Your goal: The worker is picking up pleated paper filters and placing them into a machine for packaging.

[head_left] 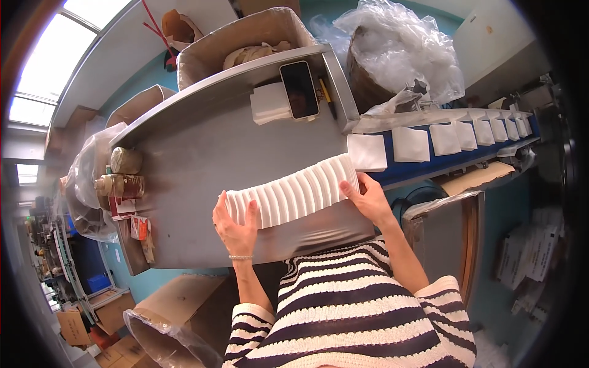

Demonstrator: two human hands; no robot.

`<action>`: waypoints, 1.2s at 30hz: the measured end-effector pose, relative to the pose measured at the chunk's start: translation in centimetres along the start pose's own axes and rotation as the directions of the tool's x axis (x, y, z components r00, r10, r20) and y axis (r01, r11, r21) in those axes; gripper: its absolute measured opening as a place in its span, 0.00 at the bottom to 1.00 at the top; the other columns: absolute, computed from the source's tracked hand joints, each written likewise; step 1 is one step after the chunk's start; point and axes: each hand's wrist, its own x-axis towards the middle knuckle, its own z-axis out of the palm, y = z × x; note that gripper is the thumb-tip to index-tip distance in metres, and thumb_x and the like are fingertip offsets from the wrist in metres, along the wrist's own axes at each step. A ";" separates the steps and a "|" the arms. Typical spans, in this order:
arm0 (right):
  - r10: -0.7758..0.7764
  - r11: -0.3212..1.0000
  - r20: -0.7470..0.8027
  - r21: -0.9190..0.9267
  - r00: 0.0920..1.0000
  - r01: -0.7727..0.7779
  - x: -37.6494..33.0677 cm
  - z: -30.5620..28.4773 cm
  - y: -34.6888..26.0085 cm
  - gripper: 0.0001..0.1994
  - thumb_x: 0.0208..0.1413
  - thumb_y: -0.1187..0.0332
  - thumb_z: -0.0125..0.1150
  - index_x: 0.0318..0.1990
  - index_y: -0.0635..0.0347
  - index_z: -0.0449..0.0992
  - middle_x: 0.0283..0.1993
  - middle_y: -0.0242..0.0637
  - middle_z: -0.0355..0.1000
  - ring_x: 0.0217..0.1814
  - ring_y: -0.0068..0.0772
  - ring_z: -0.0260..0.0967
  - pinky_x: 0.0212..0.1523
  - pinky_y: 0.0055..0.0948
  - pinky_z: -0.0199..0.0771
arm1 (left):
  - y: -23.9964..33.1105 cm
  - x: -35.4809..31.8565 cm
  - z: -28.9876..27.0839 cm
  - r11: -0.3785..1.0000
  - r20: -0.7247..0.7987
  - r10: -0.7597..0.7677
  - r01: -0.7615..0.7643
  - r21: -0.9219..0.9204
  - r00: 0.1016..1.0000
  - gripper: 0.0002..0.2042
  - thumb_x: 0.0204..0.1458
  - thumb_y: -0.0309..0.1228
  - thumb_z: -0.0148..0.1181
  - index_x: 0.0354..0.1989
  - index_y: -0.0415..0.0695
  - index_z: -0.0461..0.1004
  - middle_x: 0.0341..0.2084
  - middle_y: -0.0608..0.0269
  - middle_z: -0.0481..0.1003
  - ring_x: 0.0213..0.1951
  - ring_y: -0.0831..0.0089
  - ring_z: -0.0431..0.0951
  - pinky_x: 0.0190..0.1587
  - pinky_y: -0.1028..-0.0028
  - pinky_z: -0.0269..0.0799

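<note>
A long row of folded white napkins (291,191) stands on edge, packed side by side, on the grey metal table (202,141). My left hand (236,224) presses on its left end, thumb in front and fingers behind. At the right end my right hand (368,199) grips the row, with the thumb on the near face and the fingers around the end. Just behind my right hand, a single folded napkin (367,153) lies flat where the blue conveyor belt (391,173) meets the table. Both hands hold the row between them.
More folded napkins (411,144) lie spaced along the belt to the right. At the table's back are a phone (299,90), a small napkin stack (270,102) and a yellow pen (325,90). Jars (126,161) stand at the left edge. Cardboard boxes (184,300) and plastic bags (405,49) surround the table.
</note>
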 end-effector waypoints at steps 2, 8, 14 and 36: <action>-0.025 0.999 -0.012 -0.036 1.000 0.025 0.1 0.2 -0.1 0.34 0.55 0.45 0.61 0.53 0.71 0.70 0.46 0.42 0.74 0.49 0.31 0.70 0.53 0.27 0.68 | 0.1 0.0 0.1 1.000 0.005 0.001 -0.001 0.001 1.000 0.31 0.50 0.46 0.65 0.56 0.37 0.65 0.50 0.48 0.70 0.54 0.53 0.69 0.57 0.60 0.63; 0.056 0.982 0.113 0.172 0.992 -0.075 0.2 -0.6 0.4 0.25 0.57 0.53 0.61 0.52 0.68 0.72 0.43 0.38 0.75 0.43 0.26 0.71 0.44 0.26 0.70 | 0.2 -0.3 0.3 1.000 -0.019 0.002 -0.002 0.021 1.000 0.32 0.50 0.46 0.65 0.57 0.37 0.65 0.51 0.48 0.70 0.54 0.52 0.69 0.57 0.59 0.63; 0.184 0.679 -0.157 0.734 0.970 -0.011 0.3 -3.0 2.9 0.13 0.61 0.64 0.56 0.47 0.64 0.72 0.42 0.35 0.73 0.40 0.25 0.71 0.41 0.25 0.75 | 0.7 -0.3 0.5 0.999 0.026 0.025 -0.024 -0.039 0.999 0.34 0.49 0.47 0.65 0.58 0.36 0.63 0.52 0.46 0.69 0.55 0.52 0.68 0.58 0.59 0.62; 0.234 0.777 0.023 0.596 0.972 -0.201 0.4 -3.1 3.2 0.14 0.58 0.68 0.58 0.50 0.61 0.71 0.43 0.33 0.73 0.41 0.24 0.72 0.40 0.24 0.73 | 2.1 -1.0 1.6 0.998 0.074 0.054 -0.051 -0.040 0.996 0.37 0.48 0.47 0.67 0.61 0.36 0.60 0.54 0.46 0.66 0.58 0.52 0.65 0.60 0.58 0.59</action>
